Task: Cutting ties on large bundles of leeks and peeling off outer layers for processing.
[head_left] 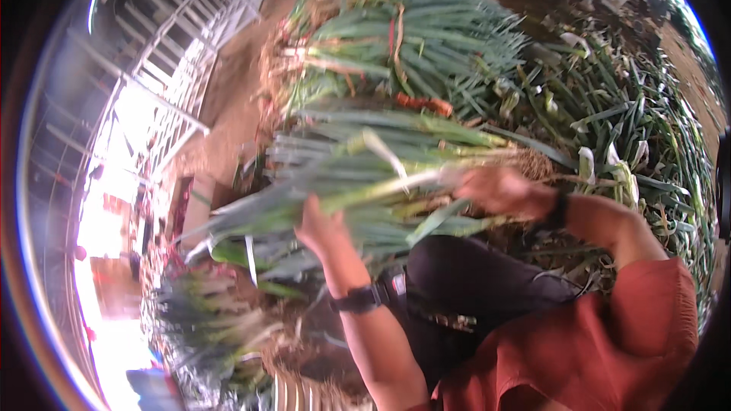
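Observation:
A long green onion (396, 183) lies across in front of me, its pale stem end toward my right and its leaves fanning to the left. My right hand (499, 189), a little smeared by motion, is closed round the pale end. Lower down its length, my left hand (321, 227) is closed on the green leaves with the thumb up. Under and behind both hands spreads a pile of green onions (327, 129), with a clump of brown roots (529, 161) just beyond my right hand.
Tied bundles of green onions (442, 30) lie farther back. Loose leaves and trimmings (632, 122) heap up on the right. More green onions (205, 320) lie at the lower left. White metal racks (171, 53) stand at the far left, with a cardboard box (199, 202) nearer.

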`<action>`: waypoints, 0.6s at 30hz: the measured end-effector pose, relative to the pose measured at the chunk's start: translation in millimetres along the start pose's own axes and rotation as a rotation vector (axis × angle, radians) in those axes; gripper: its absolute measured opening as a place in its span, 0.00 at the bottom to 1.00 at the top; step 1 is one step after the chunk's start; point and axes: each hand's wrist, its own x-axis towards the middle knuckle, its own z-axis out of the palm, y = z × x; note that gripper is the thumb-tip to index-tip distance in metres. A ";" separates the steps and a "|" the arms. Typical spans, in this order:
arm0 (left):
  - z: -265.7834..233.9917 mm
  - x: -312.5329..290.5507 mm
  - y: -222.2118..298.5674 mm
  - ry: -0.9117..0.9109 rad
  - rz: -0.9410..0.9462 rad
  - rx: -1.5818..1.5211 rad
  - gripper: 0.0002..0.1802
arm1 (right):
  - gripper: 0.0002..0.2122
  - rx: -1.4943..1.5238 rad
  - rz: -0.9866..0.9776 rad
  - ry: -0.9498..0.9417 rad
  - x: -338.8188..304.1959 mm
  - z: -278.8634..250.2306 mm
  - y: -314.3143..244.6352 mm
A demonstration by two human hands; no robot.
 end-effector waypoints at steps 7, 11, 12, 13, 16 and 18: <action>-6.2 -30.1 59.3 -0.164 0.104 -0.019 0.21 | 0.14 -0.473 1.193 -0.264 -270.7 -78.7 92.6; 18.2 -50.1 55.3 -0.224 -0.032 -0.176 0.20 | 0.16 -0.262 0.793 -0.049 -117.8 -61.4 60.2; 18.7 -50.5 47.8 -0.262 -0.036 -0.189 0.21 | 0.14 -0.056 0.816 -0.240 -54.9 -55.6 38.2; 25.2 -54.0 39.6 -0.333 -0.047 -0.190 0.22 | 0.14 0.198 0.658 -0.029 -23.7 -40.5 18.8; 28.3 -56.0 31.0 -0.442 0.072 -0.202 0.19 | 0.21 0.778 0.436 -0.272 75.9 -13.9 -35.6; 30.7 -52.9 27.0 -0.596 0.034 -0.250 0.21 | 0.23 0.863 0.450 -0.409 116.4 -9.9 -55.3</action>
